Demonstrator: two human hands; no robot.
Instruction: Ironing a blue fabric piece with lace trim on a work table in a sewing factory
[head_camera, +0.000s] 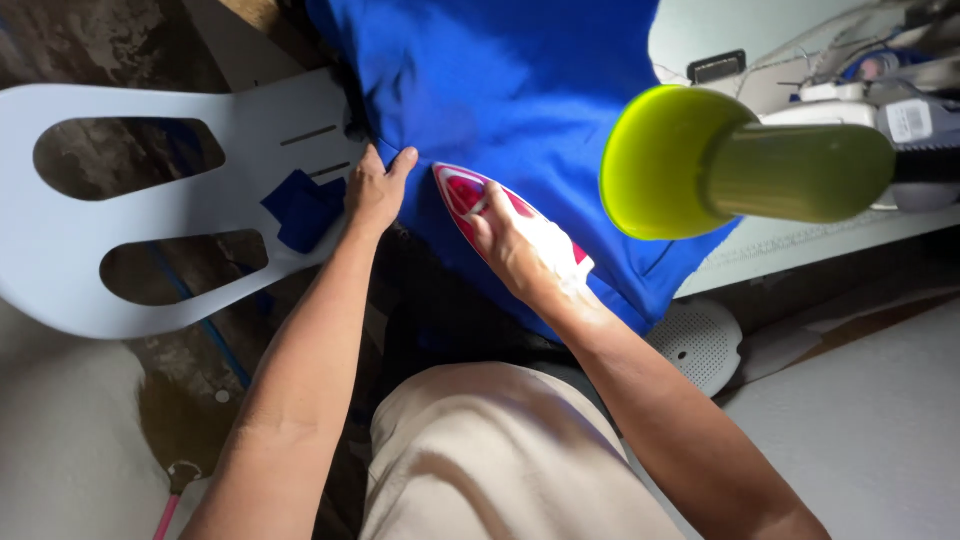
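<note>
Right hand (510, 245) is wrapped around the handle of a red and white iron (500, 215), fingers curled shut over it, with the iron's pointed tip aimed away from the person and its flat underside resting on the blue cloth (520, 90). Just to the left of that hand, the left hand (375, 190) lies flat on the near edge of the same cloth, fingers pressed together and stretched forward, the thumb held a little apart toward the iron; it grips nothing, only presses the cloth down. The two hands sit near each other, with a narrow strip of blue cloth between them.

The cloth spreads away from both hands across the ironing surface and hangs down over its edge below the right hand. Left of the left hand stands a pale grey-blue plastic panel (150, 230) with two large oval cut-outs, and a small scrap of blue fabric (305, 208) lies on it just beside the left wrist. Right of the right hand and above it, close to the camera, a yellow-green cylinder with a flared round end (700, 160) juts in from the right. Below the right forearm a white perforated plastic piece (700, 340) lies on the floor. Beyond the cylinder, a white desk (800, 240) carries cluttered items too blurred to tell.
</note>
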